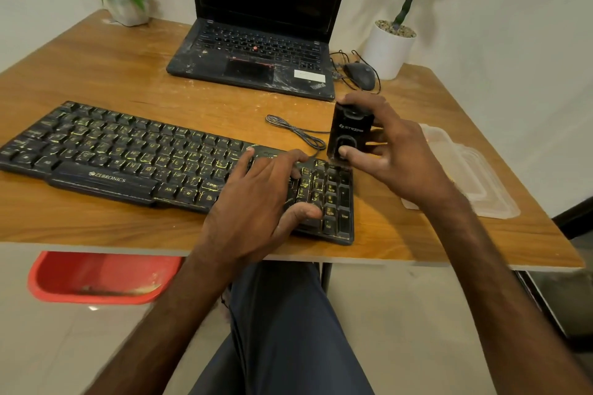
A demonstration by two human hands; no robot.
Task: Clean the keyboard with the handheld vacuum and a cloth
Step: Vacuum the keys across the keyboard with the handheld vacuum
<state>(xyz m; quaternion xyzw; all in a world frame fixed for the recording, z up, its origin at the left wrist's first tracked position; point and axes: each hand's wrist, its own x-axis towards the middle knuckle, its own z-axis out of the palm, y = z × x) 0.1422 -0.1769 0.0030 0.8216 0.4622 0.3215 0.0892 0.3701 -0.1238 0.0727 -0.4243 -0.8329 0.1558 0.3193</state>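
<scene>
Flat on my long black plastic keyboard (154, 157) with yellow letters, my left hand (256, 199) lies open, pinning its stiff right end. At two o'clock, my right hand (391, 154) grips the small black box-shaped handheld vacuum (349, 131) by its sides; it looks light and smooth.

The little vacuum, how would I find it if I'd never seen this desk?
Find the wooden desk and the long black keyboard at its front edge. Over the keyboard's right end, by the number keys, the right hand holds the vacuum: a small upright black box, the only thing lifted off the desk.

Black keyboard (144, 154), yellow legends; red bin (96, 276)
</scene>
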